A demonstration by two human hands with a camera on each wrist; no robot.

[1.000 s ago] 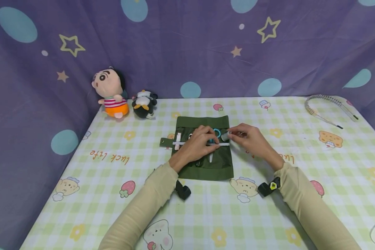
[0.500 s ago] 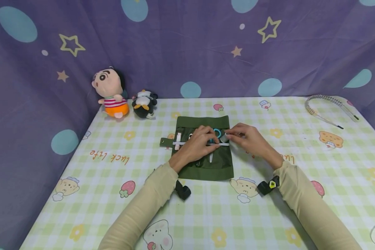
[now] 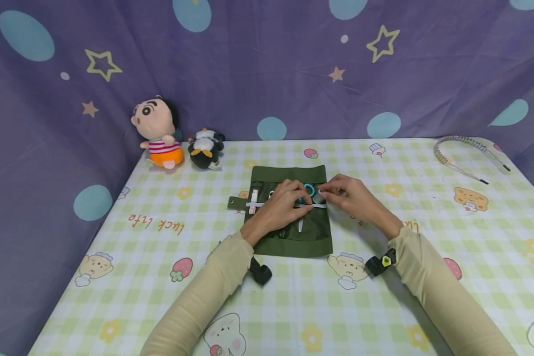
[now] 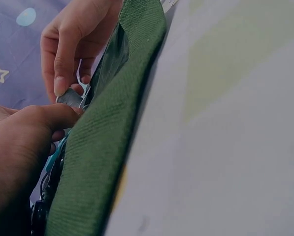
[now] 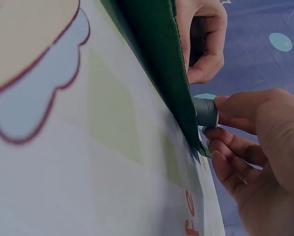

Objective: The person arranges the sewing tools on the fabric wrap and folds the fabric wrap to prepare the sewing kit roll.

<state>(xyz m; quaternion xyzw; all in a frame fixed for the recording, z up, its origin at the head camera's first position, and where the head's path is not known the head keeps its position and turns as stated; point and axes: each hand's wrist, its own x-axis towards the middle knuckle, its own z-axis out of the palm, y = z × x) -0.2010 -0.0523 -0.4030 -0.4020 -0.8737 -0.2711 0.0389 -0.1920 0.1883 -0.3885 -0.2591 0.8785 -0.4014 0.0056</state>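
A dark green fabric sewing roll (image 3: 289, 247) lies unfolded on the table, a white elastic strap (image 3: 321, 205) running across its middle. My right hand (image 3: 355, 197) pinches a grey thread spool (image 5: 206, 112) between thumb and fingertips at the roll's right side, near the strap. My left hand (image 3: 287, 203) lies over the roll's middle, its thumb and index finger pinching the strap close to the spool. Scissors with turquoise handles (image 3: 309, 190) are tucked under the strap, partly hidden by the left hand. A small white and pink item (image 3: 253, 201) sits under the strap at the left.
A snap tab (image 3: 237, 202) sticks out from the roll's left edge. At the back left are a doll in a striped shirt (image 3: 162, 133) and a black and white plush toy (image 3: 206, 148). A headband-like loop (image 3: 460, 141) lies at the back right. A purple curtain (image 3: 267, 69) hangs behind.
The right hand has shifted slightly left with the thread spool, which now sits closer to the strap and lower between the fingers. The left hand stays in place.
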